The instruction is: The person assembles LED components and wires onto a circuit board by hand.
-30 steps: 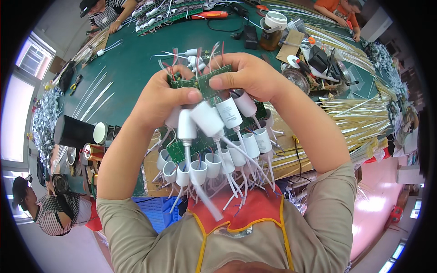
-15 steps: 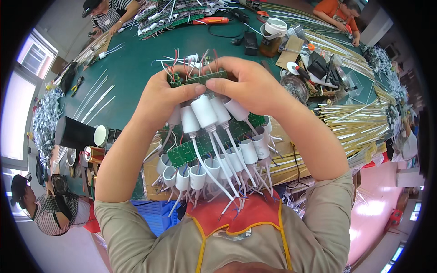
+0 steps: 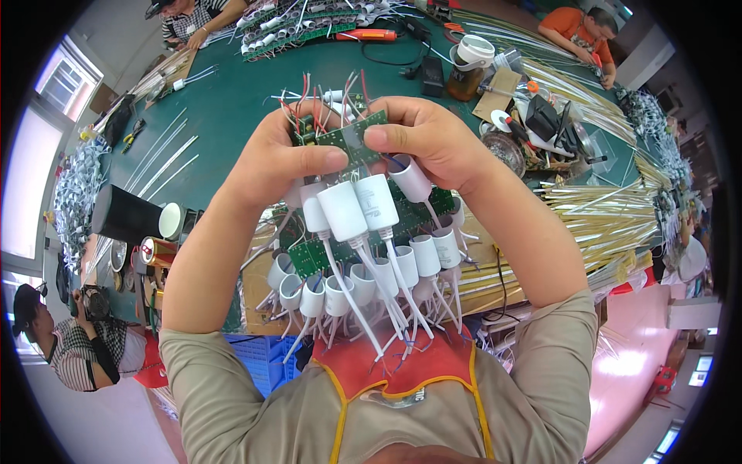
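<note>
My left hand (image 3: 287,153) and my right hand (image 3: 423,141) grip a green circuit board strip (image 3: 345,147) between them, thumbs on its near face and fingers behind. Red and white wires stick up from its far side. White plastic cylinders (image 3: 342,210) with thick white cables hang from the strip toward me. One white cylinder (image 3: 410,179) tilts out below my right hand, a dark wire at its top. Beneath, a second green board (image 3: 308,257) lies near the table edge with a row of white cups (image 3: 338,294) and bare-ended cables.
A green table (image 3: 232,100) spreads out ahead. Far back lies a pile of similar boards (image 3: 297,27) beside a red-orange tool (image 3: 365,35). At right are a cluttered box (image 3: 545,131) and bundles of strips (image 3: 595,224). A black container (image 3: 127,220) stands left. Several people sit around.
The board strip has tilted, its right end rising, so more of its face shows between my thumbs. My right thumb has moved away from the left one; the hanging cylinders have shifted.
</note>
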{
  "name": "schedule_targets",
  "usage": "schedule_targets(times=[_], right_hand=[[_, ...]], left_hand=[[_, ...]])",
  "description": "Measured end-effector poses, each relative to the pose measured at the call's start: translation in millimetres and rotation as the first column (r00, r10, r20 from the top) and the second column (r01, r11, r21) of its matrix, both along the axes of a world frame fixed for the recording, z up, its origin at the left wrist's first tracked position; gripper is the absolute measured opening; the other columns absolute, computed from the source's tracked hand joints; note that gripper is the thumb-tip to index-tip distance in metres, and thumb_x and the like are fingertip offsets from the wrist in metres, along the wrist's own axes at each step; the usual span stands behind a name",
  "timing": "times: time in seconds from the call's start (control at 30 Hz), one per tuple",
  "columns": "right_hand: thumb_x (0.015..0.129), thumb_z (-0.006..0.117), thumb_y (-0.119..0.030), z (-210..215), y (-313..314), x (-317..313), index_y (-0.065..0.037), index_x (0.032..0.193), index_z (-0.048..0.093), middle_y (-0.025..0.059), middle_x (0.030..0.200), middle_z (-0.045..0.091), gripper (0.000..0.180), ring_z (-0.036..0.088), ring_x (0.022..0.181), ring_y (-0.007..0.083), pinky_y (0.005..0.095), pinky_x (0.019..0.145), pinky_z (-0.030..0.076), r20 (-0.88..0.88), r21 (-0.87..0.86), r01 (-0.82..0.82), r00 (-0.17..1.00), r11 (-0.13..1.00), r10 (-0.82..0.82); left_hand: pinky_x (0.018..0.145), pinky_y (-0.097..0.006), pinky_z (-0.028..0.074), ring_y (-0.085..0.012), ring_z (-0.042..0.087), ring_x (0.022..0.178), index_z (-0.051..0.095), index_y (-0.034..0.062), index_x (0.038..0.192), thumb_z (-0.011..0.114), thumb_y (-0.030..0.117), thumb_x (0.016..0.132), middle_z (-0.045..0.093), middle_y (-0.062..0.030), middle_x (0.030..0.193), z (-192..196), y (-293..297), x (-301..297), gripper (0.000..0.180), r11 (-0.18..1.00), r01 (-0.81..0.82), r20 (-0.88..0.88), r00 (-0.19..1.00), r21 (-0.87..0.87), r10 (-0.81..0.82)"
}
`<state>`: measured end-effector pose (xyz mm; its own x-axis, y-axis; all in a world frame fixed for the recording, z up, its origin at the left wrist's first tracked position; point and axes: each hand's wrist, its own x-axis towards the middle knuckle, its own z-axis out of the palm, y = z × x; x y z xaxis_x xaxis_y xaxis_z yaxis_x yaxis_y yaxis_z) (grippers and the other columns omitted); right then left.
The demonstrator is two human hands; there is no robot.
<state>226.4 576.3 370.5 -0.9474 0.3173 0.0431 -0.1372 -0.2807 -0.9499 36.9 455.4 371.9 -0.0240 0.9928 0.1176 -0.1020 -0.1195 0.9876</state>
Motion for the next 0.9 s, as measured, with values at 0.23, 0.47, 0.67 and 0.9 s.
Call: schedule_targets(times=[0.23, 0.47, 0.67, 0.9], right_hand=[[0.088, 0.067, -0.022, -0.9, -5.4, -1.9, -0.001, 0.095, 0.062, 0.0049, 0.083, 0.063, 0.023, 0.060, 0.071, 0.0102, 0.0238, 0.066, 0.049, 0.006, 0.004, 0.058, 0.998, 0.998, -0.058], [0.089, 0.066, -0.023, -2.6, -4.1, -7.7, 0.000, 0.096, 0.061, 0.0051, 0.083, 0.063, 0.024, 0.058, 0.069, 0.0087, 0.0229, 0.062, 0.049, -0.020, -0.064, 0.075, 0.997, 0.995, -0.077], [0.089, 0.066, -0.024, -5.4, -2.5, -9.9, 0.000, 0.096, 0.061, 0.0048, 0.084, 0.063, 0.025, 0.058, 0.068, 0.0079, 0.0220, 0.061, 0.049, -0.033, -0.087, 0.036, 0.999, 0.996, -0.039], [0.087, 0.068, -0.032, 8.5, -3.4, -15.4, 0.001, 0.102, 0.061, 0.0035, 0.088, 0.062, 0.037, 0.057, 0.072, 0.0078, 0.0221, 0.064, 0.047, -0.002, 0.145, -0.021, 1.000, 0.989, 0.021]], left_hand=[[0.070, -0.025, 0.047, -0.0097, 0.058, 0.074, 0.058, 0.0020, 0.096, 0.080, 0.009, 0.069, 0.063, -0.0035, 0.086, 6.4, 1.2, -1.4, 0.035, 1.000, 0.015, -0.036, 0.999, -0.008, -0.015], [0.069, -0.025, 0.048, -0.0105, 0.058, 0.073, 0.056, 0.0018, 0.098, 0.079, 0.014, 0.069, 0.063, -0.0041, 0.086, 4.1, 3.5, -1.0, 0.038, 0.999, -0.039, -0.034, 0.999, 0.006, 0.039], [0.068, -0.025, 0.047, -0.0121, 0.058, 0.071, 0.055, 0.0028, 0.099, 0.078, 0.015, 0.066, 0.061, -0.0042, 0.083, 0.8, 4.7, -1.8, 0.042, 0.999, -0.046, 0.018, 0.999, 0.020, 0.046], [0.072, -0.027, 0.049, -0.0140, 0.060, 0.081, 0.054, 0.0038, 0.101, 0.076, 0.014, 0.068, 0.062, -0.0058, 0.090, -5.5, 11.4, -15.2, 0.040, 0.994, 0.089, 0.121, 0.988, 0.070, -0.097]])
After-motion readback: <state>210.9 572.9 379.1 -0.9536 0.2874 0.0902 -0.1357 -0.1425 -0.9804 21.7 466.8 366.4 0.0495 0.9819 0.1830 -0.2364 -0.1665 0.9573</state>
